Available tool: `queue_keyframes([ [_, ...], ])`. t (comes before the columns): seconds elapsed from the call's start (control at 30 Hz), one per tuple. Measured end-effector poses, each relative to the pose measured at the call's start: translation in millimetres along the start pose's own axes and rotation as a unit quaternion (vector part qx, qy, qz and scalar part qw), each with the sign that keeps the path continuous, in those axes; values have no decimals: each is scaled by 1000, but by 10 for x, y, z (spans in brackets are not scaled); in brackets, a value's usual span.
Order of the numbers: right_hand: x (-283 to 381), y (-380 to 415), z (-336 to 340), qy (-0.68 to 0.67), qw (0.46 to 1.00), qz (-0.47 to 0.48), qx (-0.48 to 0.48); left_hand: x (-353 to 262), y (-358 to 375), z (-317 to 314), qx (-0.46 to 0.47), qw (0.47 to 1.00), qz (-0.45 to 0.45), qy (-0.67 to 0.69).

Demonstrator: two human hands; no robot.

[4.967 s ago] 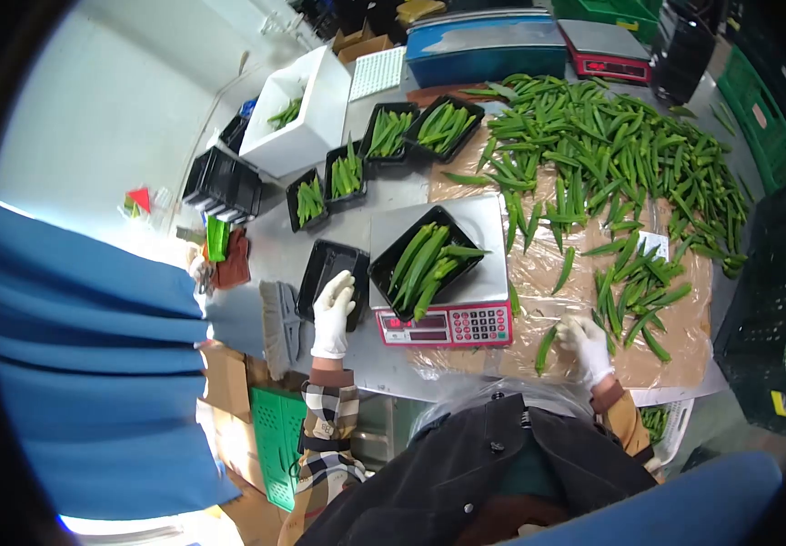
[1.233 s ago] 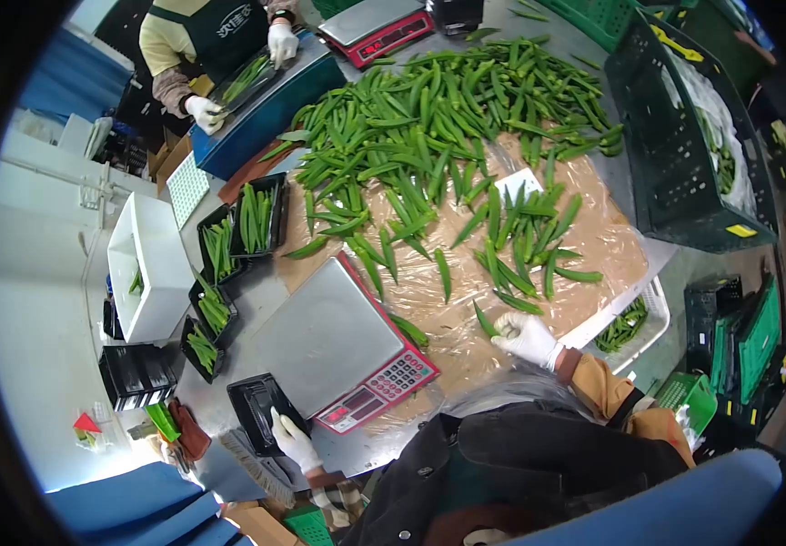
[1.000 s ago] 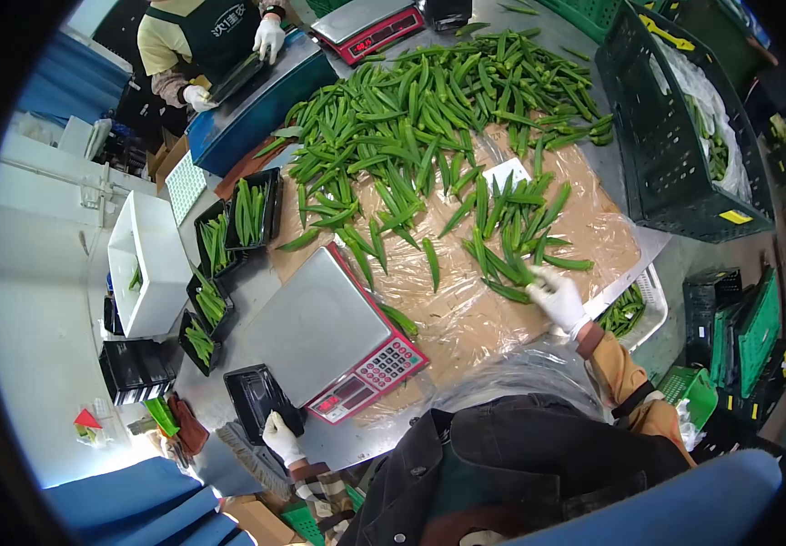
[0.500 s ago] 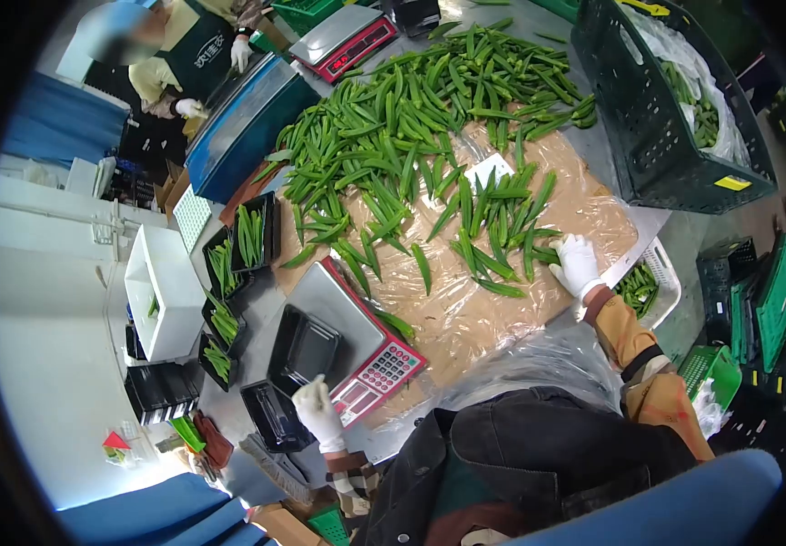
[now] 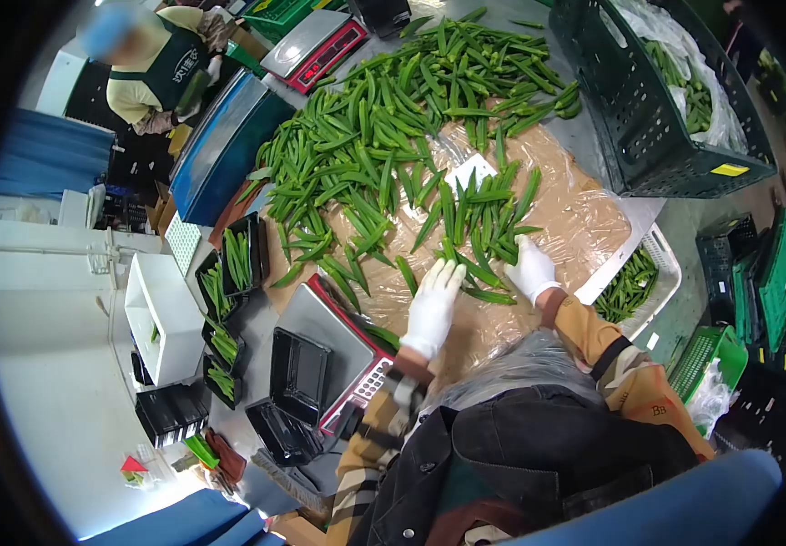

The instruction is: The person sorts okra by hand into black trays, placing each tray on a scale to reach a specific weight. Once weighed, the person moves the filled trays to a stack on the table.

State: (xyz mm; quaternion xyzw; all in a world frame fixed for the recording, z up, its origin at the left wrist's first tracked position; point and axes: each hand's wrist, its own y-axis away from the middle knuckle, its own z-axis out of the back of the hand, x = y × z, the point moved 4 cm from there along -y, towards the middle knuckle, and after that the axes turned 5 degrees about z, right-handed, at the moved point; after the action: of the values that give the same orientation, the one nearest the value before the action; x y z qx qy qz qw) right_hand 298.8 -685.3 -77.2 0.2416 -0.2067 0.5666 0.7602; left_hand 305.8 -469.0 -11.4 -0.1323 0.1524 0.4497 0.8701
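My left hand (image 5: 436,305), in a white glove, lies over the brown plastic-covered sheet with its fingers stretched out towards a loose group of okra (image 5: 491,217). At the right side of that group, my gloved right hand (image 5: 532,270) has its fingers apart, fingertips right at the pods. The large okra heap (image 5: 384,118) spreads behind both hands. Left of my left hand stands a scale (image 5: 343,341) with a red edge and a keypad, partly covered by my sleeve. A black tray (image 5: 299,373) rests on the scale, and another black tray (image 5: 282,433) lies beside it.
Several black trays of okra (image 5: 237,258) line the table's left side, near a white box (image 5: 161,309). A dark green crate (image 5: 666,109) stands at the right rear, with a white basket of okra (image 5: 628,289) below. Across the table, a person (image 5: 152,77) works near another scale (image 5: 311,50).
My left hand has moved from beside the black tray on the scale to the okra group. My right hand has shifted left to the pods. The view has turned slightly.
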Motion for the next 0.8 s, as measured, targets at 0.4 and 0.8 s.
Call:
queue_keyframes([
  [0.4, 607, -324, -448, 131, 974, 184, -13, 346, -270, -412, 116, 967, -40, -224],
  [0.8, 142, -488, 380, -187, 968, 111, 124, 72, 302, -135, 74, 981, 179, -22],
])
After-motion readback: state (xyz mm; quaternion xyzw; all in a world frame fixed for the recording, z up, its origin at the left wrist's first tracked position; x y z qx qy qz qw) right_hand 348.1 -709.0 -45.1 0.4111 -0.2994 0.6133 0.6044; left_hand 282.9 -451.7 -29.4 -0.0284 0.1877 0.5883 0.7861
